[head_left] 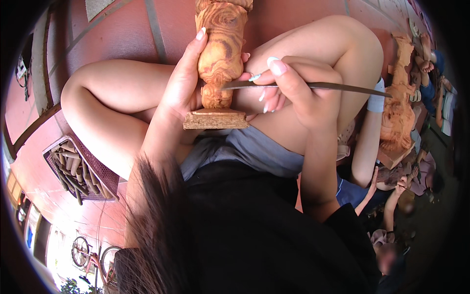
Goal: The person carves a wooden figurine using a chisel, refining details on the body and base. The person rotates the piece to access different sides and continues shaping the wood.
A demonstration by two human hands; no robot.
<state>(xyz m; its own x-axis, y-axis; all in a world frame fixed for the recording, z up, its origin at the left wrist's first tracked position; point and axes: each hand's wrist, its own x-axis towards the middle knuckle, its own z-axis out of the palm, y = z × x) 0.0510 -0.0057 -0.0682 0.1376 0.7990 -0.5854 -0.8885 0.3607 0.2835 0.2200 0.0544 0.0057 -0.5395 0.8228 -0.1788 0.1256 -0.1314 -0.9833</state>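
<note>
A carved wooden piece (221, 51) with swirling grain and a rough square base lies over my lap, its base toward me. Around its left side and underneath wraps my left hand (182, 85), thumb along the upper edge; its other fingertips show on the far right side. My right hand (311, 90) pinches a thin, dark metal file (355, 88), slightly curved and pointing left. The file's tip meets the wood at the narrow part just above the base. Whether it presses in or only rests there I cannot tell.
A purple plastic basket (111, 186) full of stick-like wooden tools (73, 164) stands by my left knee on red floor tiles (115, 39). To the right is a large wood carving (397, 115), with other people sitting close around it. A bicycle (93, 259) stands at lower left.
</note>
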